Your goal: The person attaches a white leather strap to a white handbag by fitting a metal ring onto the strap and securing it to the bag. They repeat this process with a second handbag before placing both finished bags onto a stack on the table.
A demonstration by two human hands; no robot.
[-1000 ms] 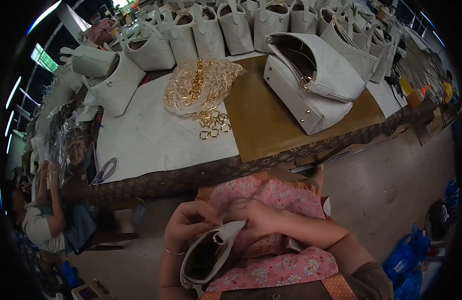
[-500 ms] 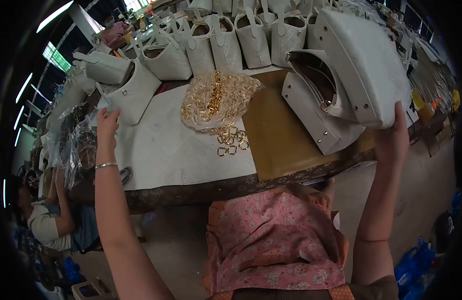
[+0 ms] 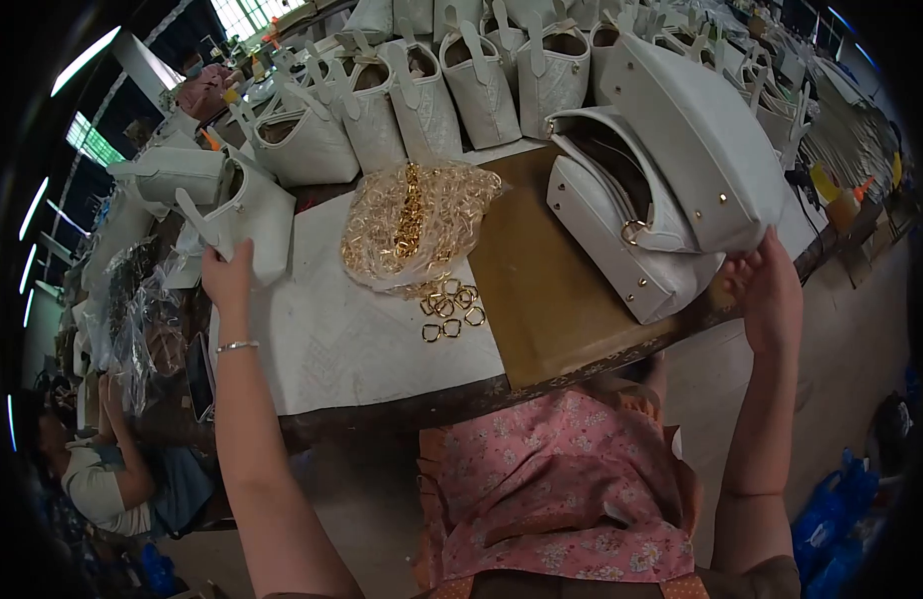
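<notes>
**Both hands out at white bags, one at each side of the table**

Our left hand [image 3: 229, 285] is up against the near side of the left bag [image 3: 264, 235], by the end of its strap tab; can't tell if we're gripping or just touching. Our right hand [image 3: 768, 299] has fingers partly curled at the bottom corner of the upper bag [image 3: 696, 140]; hold on it unclear. Upper bag is tilted, base studs showing, leaning over the lower bag [image 3: 606, 245]. Lower bag lies on the brown mat [image 3: 531, 299], mouth open, gold ring at its strap.

Between our hands: plastic sack [image 3: 376, 225] of gold hardware, loose gold rings [image 3: 451, 327] just in front of it on the white sheet [image 3: 346, 354]. Bag row [image 3: 471, 95] stands behind. Clear plastic wrap [image 3: 132, 309] sits left, near another person [image 3: 102, 489].
</notes>
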